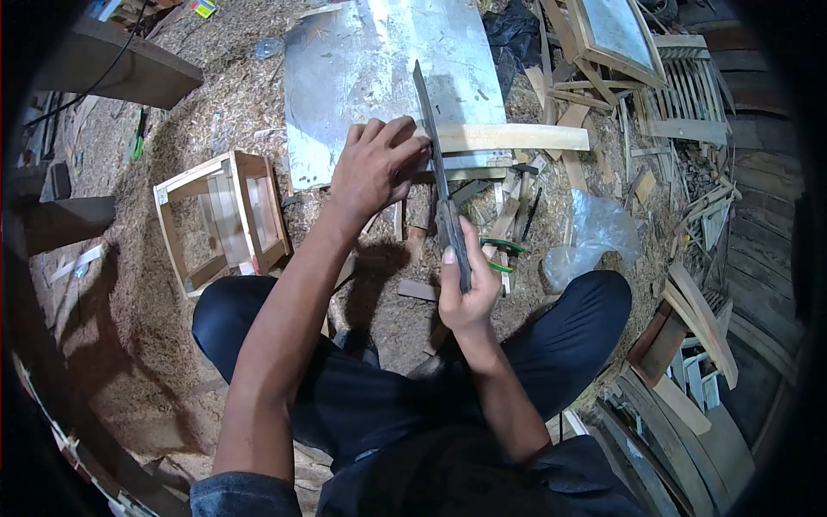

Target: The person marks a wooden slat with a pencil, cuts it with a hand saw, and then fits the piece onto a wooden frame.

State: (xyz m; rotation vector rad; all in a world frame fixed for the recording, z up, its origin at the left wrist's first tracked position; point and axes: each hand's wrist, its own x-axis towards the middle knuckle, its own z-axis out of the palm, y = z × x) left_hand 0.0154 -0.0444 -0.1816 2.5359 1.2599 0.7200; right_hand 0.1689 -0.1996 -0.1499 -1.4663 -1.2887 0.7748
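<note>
Shavings-strewn floor, pale surface. Across it, board jutting past the right edge, crossed by blade. Right hand clenched around handle; left hand curled at board's left end. Crate leftward.

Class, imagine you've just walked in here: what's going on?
A person sits with knees apart on a floor strewn with wood shavings. Their right hand grips a long, narrow, dark blade with a handle, probably a saw seen nearly edge-on. The left hand is at the near end of a long, pale wooden strip, which the blade crosses beside the fingers. The strip lies over a large grey-white sheet.
</note>
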